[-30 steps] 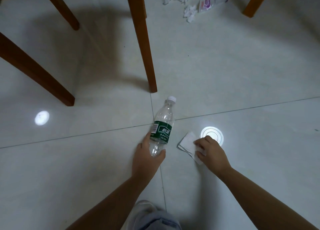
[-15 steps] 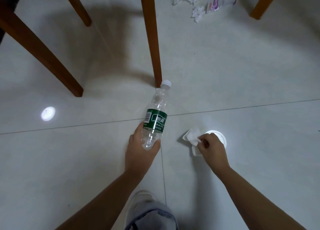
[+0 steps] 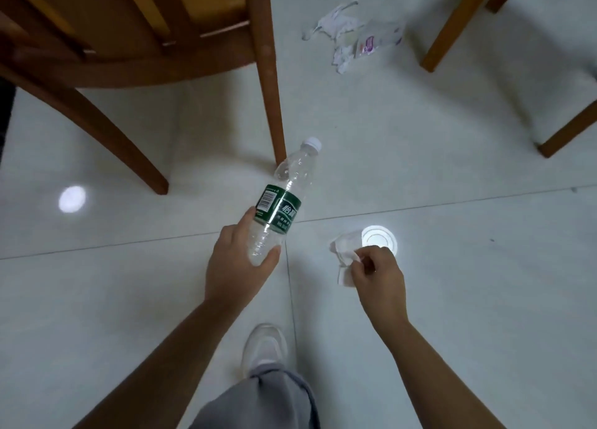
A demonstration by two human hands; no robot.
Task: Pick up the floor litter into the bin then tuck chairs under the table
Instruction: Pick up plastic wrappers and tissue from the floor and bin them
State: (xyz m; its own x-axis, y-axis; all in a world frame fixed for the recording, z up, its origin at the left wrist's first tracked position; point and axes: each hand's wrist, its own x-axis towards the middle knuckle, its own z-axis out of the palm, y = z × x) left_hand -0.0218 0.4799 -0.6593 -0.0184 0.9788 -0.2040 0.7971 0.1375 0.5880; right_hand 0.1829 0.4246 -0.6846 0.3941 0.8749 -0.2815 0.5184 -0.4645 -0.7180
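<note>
A: What is changing in the head view?

B: Both hands are rising from the floor with litter in them. The left hand (image 3: 239,264) is wrapping around the base of the clear plastic bottle (image 3: 282,199), which a second ago was lying on the tiles and is now hanging in the air, cap tilted away toward the chair. The right hand (image 3: 378,275) is pinching the white tissue (image 3: 344,255), now bunched up and lifted where before it was lying flat.

A: So what is that meaning for the task?

B: Two pieces are coming off the floor, so the carry to the bin is probably next. No bin is showing here.

A: What else is lying around?

B: More litter is waiting farther off: torn white paper scraps (image 3: 336,21) and what looks like a small plastic packet (image 3: 376,41), though it is too blurred to be sure. They are sitting between the chair leg (image 3: 271,83) and another wooden leg (image 3: 458,21) at the right.

A: Anything getting in the way?

B: The chair (image 3: 129,47) is standing pulled out just ahead, its front leg close behind the bottle's cap. The person's shoe (image 3: 265,344) is planted below, well clear.
</note>
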